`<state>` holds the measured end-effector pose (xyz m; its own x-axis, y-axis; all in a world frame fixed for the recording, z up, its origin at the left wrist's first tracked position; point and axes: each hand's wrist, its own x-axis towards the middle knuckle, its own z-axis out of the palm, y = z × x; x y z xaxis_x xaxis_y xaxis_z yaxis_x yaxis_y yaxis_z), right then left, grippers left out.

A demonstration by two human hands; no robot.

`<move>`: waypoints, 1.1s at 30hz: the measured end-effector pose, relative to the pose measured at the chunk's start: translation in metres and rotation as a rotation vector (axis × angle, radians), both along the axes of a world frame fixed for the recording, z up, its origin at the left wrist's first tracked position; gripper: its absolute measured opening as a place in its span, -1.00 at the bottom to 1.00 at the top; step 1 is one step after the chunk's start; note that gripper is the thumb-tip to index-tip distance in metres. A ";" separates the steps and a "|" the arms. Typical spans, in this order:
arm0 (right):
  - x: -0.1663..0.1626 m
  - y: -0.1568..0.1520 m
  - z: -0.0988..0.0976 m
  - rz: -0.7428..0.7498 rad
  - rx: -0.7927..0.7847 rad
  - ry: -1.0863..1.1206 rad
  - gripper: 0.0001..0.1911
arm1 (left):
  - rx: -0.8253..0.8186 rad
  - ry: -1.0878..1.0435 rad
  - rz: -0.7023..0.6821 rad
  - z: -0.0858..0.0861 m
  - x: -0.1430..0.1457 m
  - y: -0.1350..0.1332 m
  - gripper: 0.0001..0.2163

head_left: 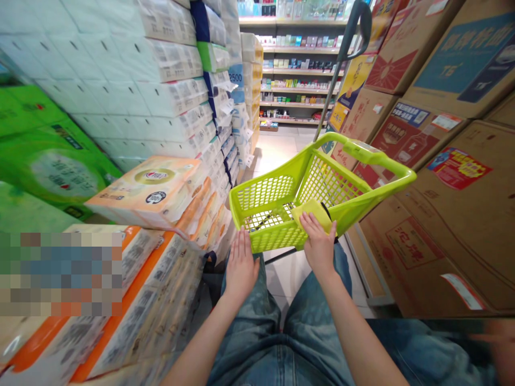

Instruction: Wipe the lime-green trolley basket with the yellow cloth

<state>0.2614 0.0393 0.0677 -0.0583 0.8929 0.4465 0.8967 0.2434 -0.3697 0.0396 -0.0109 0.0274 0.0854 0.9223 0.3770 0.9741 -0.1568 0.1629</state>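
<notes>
A lime-green plastic shopping basket [261, 194] with perforated walls stands tilted in front of my knees, with nothing to be seen inside it but its slatted floor. My left hand [242, 264] lies with fingers stretched out and together against the basket's near left corner. Under the fingers of my right hand [319, 241] is a yellow cloth [311, 210], draped over the near rim and pressed against it. The thumb is on the outer side of the rim. A grey pull handle [356, 35] on a metal pole rises behind the basket.
Stacked tissue packs [173, 96] line the left side, with an orange tissue pack [147, 187] close by. Cardboard cartons [442, 225] wall the right. Shelves of small goods [298, 69] stand at the aisle's end. Blurred denim [426, 348] shows at lower right.
</notes>
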 end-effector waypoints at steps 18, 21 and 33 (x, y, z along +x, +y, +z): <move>-0.088 -0.010 -0.019 0.392 0.003 -0.142 -0.32 | 0.027 0.057 -0.015 -0.008 -0.003 0.002 -0.15; -0.061 -0.003 -0.022 0.351 0.045 -0.168 -0.29 | 0.018 0.025 -0.020 -0.005 -0.003 0.002 -0.16; -0.028 0.003 -0.012 0.052 0.016 -0.079 -0.25 | 0.014 0.012 -0.009 -0.004 -0.002 0.002 -0.14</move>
<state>0.2330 0.0428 0.0553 -0.1396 0.8806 0.4527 0.9088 0.2955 -0.2945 0.0378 -0.0094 0.0237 0.0981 0.9159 0.3891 0.9746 -0.1675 0.1487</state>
